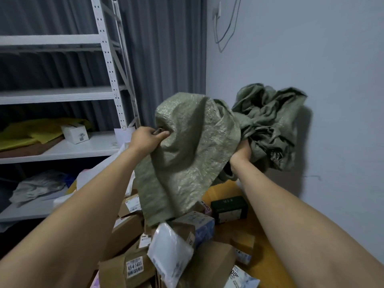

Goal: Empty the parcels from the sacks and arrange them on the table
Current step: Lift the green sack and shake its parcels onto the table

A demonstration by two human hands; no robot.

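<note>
Above piled parcels (pixel 166 246) (mostly boxes), both hands grip sack (pixel 187 152).

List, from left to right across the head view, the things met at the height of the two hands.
yellow sheets → white box → left hand → green sack's hanging panel → right hand → its bunched end → wall

White shelving (pixel 62 96), grey curtain (pixel 166 48), seemingly bluish wall (pixel 311 59).

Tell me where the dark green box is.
Head view, right of centre: the dark green box sits on the wooden table, just right of the hanging green sack.
</note>
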